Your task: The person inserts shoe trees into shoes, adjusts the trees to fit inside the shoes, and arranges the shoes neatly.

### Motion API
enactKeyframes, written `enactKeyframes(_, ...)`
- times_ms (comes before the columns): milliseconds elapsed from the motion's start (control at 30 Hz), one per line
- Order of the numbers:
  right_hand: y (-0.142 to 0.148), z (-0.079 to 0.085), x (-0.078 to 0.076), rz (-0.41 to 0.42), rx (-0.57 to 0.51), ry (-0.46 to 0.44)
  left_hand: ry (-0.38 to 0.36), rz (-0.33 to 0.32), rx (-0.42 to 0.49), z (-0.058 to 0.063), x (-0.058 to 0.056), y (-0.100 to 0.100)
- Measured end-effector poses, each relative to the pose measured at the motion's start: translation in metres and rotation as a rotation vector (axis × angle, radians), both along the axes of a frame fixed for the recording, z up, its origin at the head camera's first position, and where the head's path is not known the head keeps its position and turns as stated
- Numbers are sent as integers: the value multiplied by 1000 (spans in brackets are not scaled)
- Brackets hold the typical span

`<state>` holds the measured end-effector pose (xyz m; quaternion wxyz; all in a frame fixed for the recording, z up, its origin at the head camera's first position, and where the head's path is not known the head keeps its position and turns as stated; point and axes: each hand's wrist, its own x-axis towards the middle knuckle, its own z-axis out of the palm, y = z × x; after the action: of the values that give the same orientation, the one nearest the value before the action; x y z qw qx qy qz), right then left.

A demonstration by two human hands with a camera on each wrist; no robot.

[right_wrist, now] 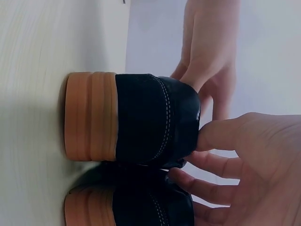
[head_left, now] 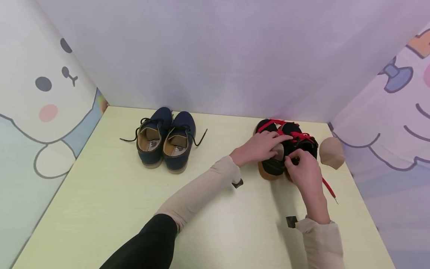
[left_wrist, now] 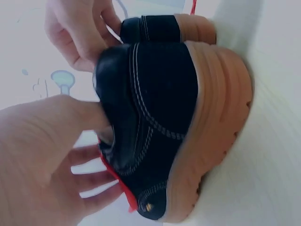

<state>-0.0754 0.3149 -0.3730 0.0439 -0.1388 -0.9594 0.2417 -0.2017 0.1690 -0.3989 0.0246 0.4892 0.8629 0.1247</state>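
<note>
A pair of black shoes with red laces stands at the table's right, heels toward me. On the left shoe (head_left: 273, 167), my left hand (head_left: 256, 147) rests over the opening. The left wrist view shows the left thumb (left_wrist: 87, 113) at the collar and the other fingers spread toward the red laces. My right hand (head_left: 305, 170) pinches the rim of that shoe's heel collar (right_wrist: 188, 110) between thumb and fingers. Beside it stands the right shoe (head_left: 310, 147), partly hidden by the right hand. A red lace end (head_left: 330, 188) trails onto the table from it.
A beige cup-shaped piece (head_left: 332, 152) lies right of the black shoes. Two navy shoes, one left (head_left: 150, 144) and one right (head_left: 181, 138), stand at the back left with dark laces. A pale curtain (head_left: 215, 56) hangs behind the table (head_left: 117, 209).
</note>
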Motion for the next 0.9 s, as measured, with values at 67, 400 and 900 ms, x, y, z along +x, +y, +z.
enactKeyframes(67,0,-1,-1,19,12,26,-71,-3,36,0,-3,-4)
enactKeyframes(400,3,-1,-15,141,71,113,-205,45,31,-1,-10,-11)
enactKeyframes(900,6,-4,-29,168,138,44,-158,62,7,3,-11,-8)
